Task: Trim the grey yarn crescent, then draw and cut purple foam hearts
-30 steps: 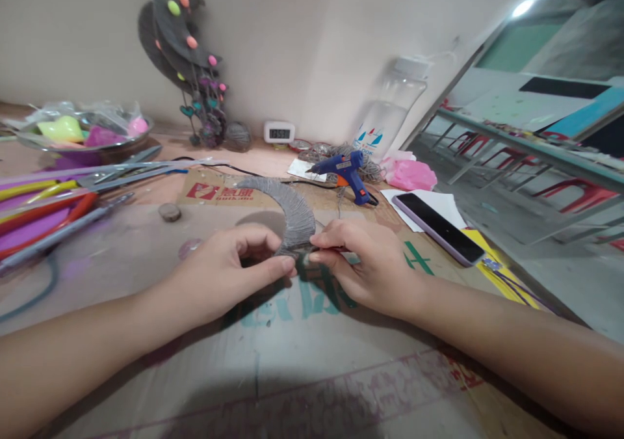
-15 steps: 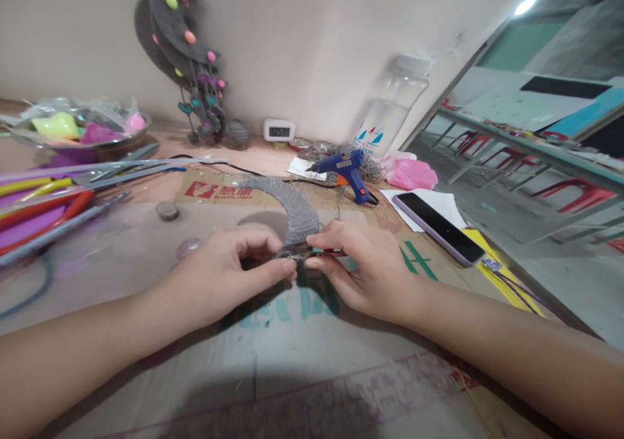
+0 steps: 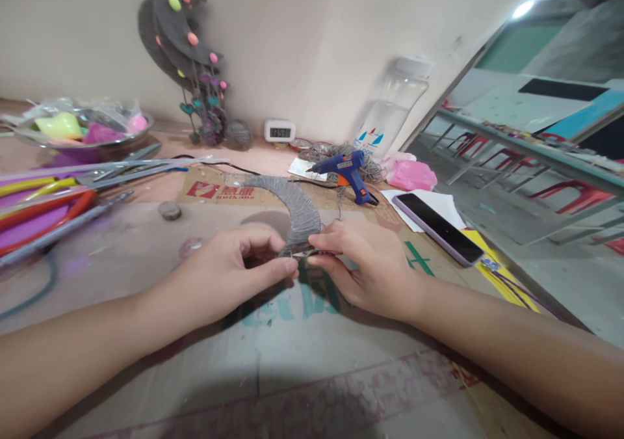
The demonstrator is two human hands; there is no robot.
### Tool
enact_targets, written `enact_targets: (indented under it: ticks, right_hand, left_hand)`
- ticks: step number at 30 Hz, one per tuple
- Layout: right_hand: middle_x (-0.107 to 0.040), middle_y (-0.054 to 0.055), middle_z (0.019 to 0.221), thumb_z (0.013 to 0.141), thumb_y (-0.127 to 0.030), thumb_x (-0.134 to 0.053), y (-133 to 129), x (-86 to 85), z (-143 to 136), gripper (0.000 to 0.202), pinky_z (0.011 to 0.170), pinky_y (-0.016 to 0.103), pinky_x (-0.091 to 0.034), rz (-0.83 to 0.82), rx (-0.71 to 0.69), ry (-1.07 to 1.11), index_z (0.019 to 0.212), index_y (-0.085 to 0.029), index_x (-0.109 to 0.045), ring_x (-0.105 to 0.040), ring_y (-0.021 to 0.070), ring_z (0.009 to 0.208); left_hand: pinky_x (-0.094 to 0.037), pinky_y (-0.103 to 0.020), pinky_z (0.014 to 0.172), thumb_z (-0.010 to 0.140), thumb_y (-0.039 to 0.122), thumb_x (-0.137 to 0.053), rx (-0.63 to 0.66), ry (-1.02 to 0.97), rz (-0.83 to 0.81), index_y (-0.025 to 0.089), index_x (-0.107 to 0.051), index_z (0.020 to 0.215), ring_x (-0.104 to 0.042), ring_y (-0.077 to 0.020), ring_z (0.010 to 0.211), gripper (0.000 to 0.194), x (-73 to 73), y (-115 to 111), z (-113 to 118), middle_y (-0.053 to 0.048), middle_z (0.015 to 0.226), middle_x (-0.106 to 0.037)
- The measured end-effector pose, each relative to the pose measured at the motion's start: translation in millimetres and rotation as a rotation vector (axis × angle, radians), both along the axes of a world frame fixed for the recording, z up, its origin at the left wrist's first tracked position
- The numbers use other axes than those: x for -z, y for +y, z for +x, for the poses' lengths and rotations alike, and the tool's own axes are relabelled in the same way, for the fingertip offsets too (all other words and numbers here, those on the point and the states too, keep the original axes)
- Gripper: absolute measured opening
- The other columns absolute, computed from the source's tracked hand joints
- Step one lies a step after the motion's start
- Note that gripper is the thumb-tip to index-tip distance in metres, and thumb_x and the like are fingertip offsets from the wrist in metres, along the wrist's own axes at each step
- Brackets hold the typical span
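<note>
A crescent wrapped in grey yarn (image 3: 298, 206) stands out above the cardboard, its upper tip curving to the left. My left hand (image 3: 244, 263) is closed on its lower end, thumb and fingers pinching it. My right hand (image 3: 365, 263) is closed at the crescent's lower right edge, thumb below and forefinger on top. Between those right fingertips lies a thin, narrow thing pointing left to the yarn; its kind is too small to make out. A grey yarn strand rises behind the right hand toward the glue gun (image 3: 348, 169).
Cardboard (image 3: 214, 374) covers the tabletop. Behind are a digital clock (image 3: 279, 131), a yarn ball (image 3: 238, 134) and a water bottle (image 3: 390, 110). A phone (image 3: 439, 227) lies right. Scissors (image 3: 73, 211) and a bowl of bright pieces (image 3: 80, 138) are left. A decorated crescent hanging (image 3: 182, 36) is against the wall.
Both hands stay at the crescent's lower end with almost no movement. The reddish and greenish bit seen at the right fingertips is now mostly hidden. The view has shifted slightly.
</note>
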State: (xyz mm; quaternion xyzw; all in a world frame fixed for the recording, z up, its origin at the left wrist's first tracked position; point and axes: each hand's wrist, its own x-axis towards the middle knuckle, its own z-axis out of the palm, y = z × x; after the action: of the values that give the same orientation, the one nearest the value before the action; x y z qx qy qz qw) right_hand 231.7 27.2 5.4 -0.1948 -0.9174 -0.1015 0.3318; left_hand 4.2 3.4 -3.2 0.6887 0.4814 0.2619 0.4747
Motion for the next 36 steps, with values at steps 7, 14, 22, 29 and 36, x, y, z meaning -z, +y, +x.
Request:
enact_targets:
  ticks: [7, 14, 22, 29, 36]
  right_hand:
    - [-0.073, 0.004, 0.079, 0.104, -0.024, -0.053, -0.2, -1.9, 2.4, 0.013, 0.064, 0.028, -0.048, 0.004, 0.015, -0.014, 0.098, -0.018, -0.062, -0.066, 0.0173, 0.071]
    - [-0.073, 0.005, 0.078, 0.104, -0.023, -0.055, 1.4, -0.7, 4.2, 0.013, 0.065, 0.029, -0.049, -0.001, 0.018, -0.013, 0.096, -0.016, -0.063, -0.067, 0.0183, 0.070]
    - [-0.073, 0.005, 0.076, 0.103, -0.024, -0.056, 1.9, 0.6, 4.8, 0.013, 0.062, 0.028, -0.049, -0.057, 0.026, 0.003, 0.094, -0.017, -0.064, -0.067, 0.0179, 0.068]
    - [-0.070, 0.002, 0.083, 0.098, -0.024, -0.065, -0.2, 6.2, 7.1, 0.010, 0.060, 0.026, -0.047, -0.287, 0.017, 0.197, 0.106, -0.021, -0.060, -0.064, 0.0144, 0.069]
    - [-0.057, -0.002, 0.080, 0.090, -0.033, -0.071, -0.8, 4.1, 1.7, 0.025, 0.057, 0.025, -0.041, -0.698, 0.059, 0.465, 0.107, -0.023, -0.055, -0.050, 0.0120, 0.063]
  left_hand:
    - [-0.041, -0.030, 0.064, 0.085, 0.050, -0.061, -0.012, -0.017, -0.013, 0.020, -0.072, 0.079, -0.060, -0.0179, 0.072, 0.033, 0.5, 0.1, -0.3, -0.004, 0.082, -0.074]
    - [-0.039, -0.027, 0.061, 0.085, 0.047, -0.063, -0.007, -0.068, -0.015, 0.018, -0.071, 0.077, -0.058, -0.0145, 0.069, 0.031, 0.0, 0.1, 0.1, -0.002, 0.077, -0.071]
    - [-0.038, -0.026, 0.059, 0.086, 0.047, -0.063, -0.006, -0.065, -0.008, 0.018, -0.072, 0.077, -0.057, -0.0133, 0.067, 0.031, -0.2, -0.7, -1.0, -0.001, 0.076, -0.070]
    - [-0.041, -0.027, 0.060, 0.087, 0.049, -0.062, 0.014, -0.067, -0.005, 0.019, -0.072, 0.079, -0.060, -0.0160, 0.069, 0.033, 2.1, 0.3, -1.5, -0.004, 0.080, -0.074]
    - [-0.044, -0.028, 0.063, 0.089, 0.053, -0.062, 0.003, -0.090, -0.013, 0.019, -0.072, 0.079, -0.063, -0.0172, 0.072, 0.036, 4.3, 1.8, -2.3, -0.005, 0.083, -0.075]
